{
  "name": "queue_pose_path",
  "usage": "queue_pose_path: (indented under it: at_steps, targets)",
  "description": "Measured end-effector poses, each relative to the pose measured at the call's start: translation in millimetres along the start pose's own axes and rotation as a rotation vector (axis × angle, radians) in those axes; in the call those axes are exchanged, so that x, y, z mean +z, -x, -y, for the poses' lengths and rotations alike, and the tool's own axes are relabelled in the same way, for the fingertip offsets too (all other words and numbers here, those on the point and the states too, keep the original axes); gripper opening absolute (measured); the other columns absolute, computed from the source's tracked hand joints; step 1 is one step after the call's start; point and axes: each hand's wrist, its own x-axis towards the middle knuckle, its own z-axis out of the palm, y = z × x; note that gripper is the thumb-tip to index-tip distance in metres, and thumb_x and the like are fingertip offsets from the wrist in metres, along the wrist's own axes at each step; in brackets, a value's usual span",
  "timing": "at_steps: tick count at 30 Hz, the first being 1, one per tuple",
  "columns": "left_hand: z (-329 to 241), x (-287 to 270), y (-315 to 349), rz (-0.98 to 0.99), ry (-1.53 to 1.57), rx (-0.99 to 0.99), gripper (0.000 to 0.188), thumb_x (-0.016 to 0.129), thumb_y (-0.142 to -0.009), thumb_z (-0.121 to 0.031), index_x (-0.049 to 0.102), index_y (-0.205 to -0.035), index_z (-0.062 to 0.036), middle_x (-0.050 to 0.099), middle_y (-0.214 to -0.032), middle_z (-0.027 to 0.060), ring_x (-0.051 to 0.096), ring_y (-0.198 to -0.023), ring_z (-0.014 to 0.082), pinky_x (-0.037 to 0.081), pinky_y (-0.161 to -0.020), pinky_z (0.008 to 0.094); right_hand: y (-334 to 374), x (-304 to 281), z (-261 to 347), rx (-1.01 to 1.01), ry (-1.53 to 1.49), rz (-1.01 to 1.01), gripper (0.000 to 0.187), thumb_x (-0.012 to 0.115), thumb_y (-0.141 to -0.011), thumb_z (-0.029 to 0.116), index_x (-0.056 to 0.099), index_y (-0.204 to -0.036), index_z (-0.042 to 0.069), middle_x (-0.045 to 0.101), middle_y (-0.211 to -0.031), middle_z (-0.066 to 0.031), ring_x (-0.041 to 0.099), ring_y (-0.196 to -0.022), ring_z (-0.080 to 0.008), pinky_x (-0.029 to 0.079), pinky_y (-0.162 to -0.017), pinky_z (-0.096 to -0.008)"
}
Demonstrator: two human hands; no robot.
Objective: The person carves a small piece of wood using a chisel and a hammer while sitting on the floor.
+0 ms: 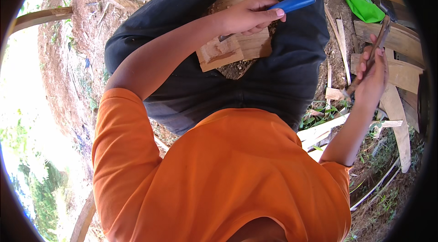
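Note:
My left hand is closed round a chisel with a blue handle. A short bit of its metal blade shows below the hand, at the surface of a pale wooden block between my legs. A notch or recess seems cut into the block's top, partly hidden by my forearm. Off to the right, my right hand grips a brown wooden stick, tilted up and away from the block. The stick's lower end passes beside my wrist.
Curved wooden pieces lie at the right, near a bright green bag. Wood strips and offcuts litter the ground beside my right leg. More curved timber stands at the left, on bare reddish soil.

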Motion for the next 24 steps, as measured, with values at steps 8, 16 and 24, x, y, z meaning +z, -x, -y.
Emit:
queue_pose_path:
  at_steps: [8,16,24]
  targets:
    - [2,-1,4,-0.034,0.017,-0.019,0.038,0.052,-0.108,-0.041,0.058,-0.121,-0.0058,0.031,-0.065,-0.0087,0.025,-0.05,0.0021,0.021,-0.045,0.0215,9,13,-11,0.008,0.16,0.163,0.043,0.05,-0.11,0.032,0.052,-0.144,0.007,0.047,-0.076,0.0055,0.041,-0.056,-0.0014,0.033,-0.05,-0.018]
    - [2,1,4,-0.025,-0.007,-0.051,0.034,0.052,-0.108,-0.04,0.059,-0.119,-0.0081,0.031,-0.066,-0.009,0.025,-0.051,0.0019,0.021,-0.046,0.0227,13,17,-23,0.165,0.298,0.31,0.046,0.05,-0.109,0.037,0.053,-0.144,0.007,0.043,-0.072,0.0066,0.033,-0.049,0.001,0.025,-0.04,-0.0175]
    - [6,0,2,0.013,0.017,-0.067,0.034,0.052,-0.108,-0.04,0.059,-0.118,-0.0088,0.029,-0.066,-0.0089,0.025,-0.052,0.0019,0.021,-0.047,0.0224,16,17,-28,0.094,0.044,0.1,0.045,0.05,-0.109,0.034,0.051,-0.144,0.006,0.039,-0.07,0.0059,0.032,-0.048,-0.0004,0.025,-0.041,-0.018]
